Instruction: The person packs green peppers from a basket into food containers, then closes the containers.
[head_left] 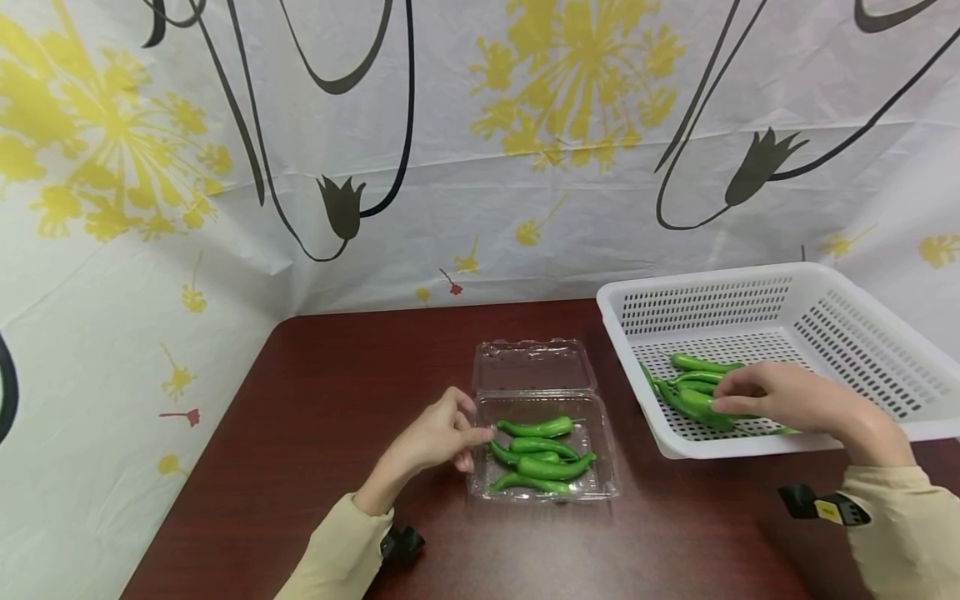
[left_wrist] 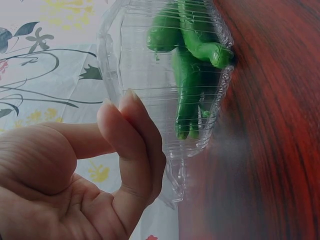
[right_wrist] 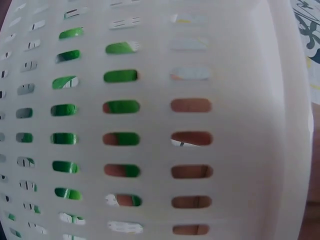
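A clear plastic clamshell box [head_left: 606, 450] stands with its lid raised back, and several green chili peppers [head_left: 555, 468] lie inside. My left hand [head_left: 431, 433] is at the box's left side, its thumb and curled fingers holding the rim; the left wrist view shows the fingertips against the clear wall. Inside a white perforated basket [head_left: 780, 292], my right hand [head_left: 806, 404] pinches a green chili pepper [head_left: 697, 403] among several others. The right wrist view looks through the basket's slots [right_wrist: 191, 106], where skin shows beside green; the exact grip is partly hidden.
The dark red wooden table [head_left: 360, 375] carries both containers, the basket at the right and the box left of it. A white sheet with yellow and grey flowers [head_left: 420, 167] hangs behind the table and along its left side.
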